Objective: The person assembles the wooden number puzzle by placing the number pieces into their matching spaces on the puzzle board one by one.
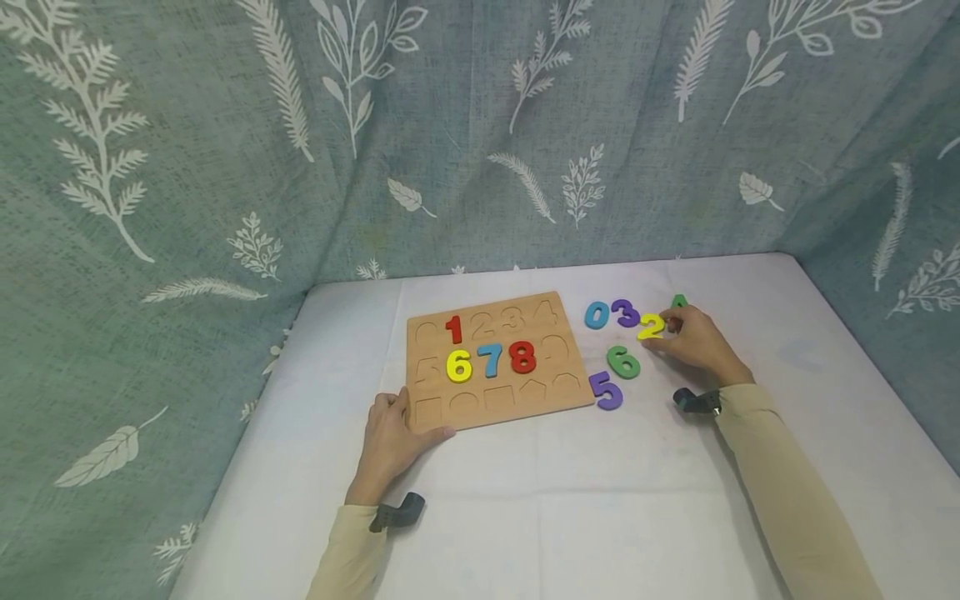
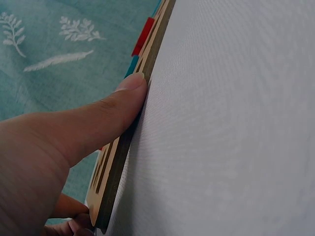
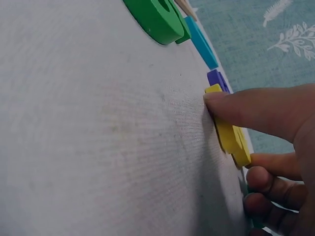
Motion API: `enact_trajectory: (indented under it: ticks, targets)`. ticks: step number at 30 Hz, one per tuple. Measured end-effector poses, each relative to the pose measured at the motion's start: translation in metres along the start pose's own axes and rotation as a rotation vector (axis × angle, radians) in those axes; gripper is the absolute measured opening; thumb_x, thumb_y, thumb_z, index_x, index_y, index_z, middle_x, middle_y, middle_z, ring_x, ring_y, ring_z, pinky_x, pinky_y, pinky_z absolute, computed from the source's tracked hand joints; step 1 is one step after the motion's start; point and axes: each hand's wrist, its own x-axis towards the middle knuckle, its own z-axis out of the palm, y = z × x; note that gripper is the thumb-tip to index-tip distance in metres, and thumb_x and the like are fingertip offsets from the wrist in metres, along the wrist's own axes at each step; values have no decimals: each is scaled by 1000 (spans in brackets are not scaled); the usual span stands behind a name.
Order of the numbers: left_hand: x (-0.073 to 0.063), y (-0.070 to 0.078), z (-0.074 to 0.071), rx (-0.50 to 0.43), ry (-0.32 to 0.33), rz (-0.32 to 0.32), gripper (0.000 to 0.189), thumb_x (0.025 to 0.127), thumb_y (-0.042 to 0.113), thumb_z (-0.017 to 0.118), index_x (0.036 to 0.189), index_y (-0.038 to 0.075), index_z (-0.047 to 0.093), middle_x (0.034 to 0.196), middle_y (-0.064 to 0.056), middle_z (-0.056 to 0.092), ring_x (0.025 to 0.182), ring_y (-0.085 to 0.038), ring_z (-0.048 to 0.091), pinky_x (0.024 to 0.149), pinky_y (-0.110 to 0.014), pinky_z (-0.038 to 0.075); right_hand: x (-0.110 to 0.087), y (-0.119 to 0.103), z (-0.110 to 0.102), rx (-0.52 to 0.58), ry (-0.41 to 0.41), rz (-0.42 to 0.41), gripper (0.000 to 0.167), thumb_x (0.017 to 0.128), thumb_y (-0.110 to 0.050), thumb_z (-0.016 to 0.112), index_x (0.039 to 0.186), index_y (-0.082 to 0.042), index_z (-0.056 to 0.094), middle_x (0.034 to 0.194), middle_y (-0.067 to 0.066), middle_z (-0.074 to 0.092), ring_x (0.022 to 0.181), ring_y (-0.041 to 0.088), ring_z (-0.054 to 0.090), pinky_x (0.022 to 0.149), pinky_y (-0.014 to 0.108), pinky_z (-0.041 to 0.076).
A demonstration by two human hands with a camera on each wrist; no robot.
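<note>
Right of the board (image 1: 555, 376), the right hand (image 1: 697, 340) pinches the yellow 2 (image 1: 650, 327), likely light and stiff, best taken by its side edges; the left hand (image 1: 390, 442) clasps the board's near-left corner.

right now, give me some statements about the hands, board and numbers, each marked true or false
1. The right grip pinches the yellow 2. True.
2. The left grip holds the wooden board by a corner. True.
3. The yellow 2 lies flat on the wooden board. False: it is off to the board's right.
4. The blue 7 lies between the yellow 6 and the red 8. True.
5. Every number is on the board. False: the purple 3 and blue 0, for instance, are off it.
</note>
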Motion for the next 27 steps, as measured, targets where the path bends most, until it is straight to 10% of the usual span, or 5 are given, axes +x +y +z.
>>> enact_trajectory:
  ticks: [27]
  targets:
    - [-1,2,-2,2,-5,-8,123,69,62,89,160,-1,33,126,-16,46,110,-29,43,81,-35,37,1,-58,-9,32,71,-68,72,88,-37,80,143,3,55,118,20,56,105,34,49,83,41,44]
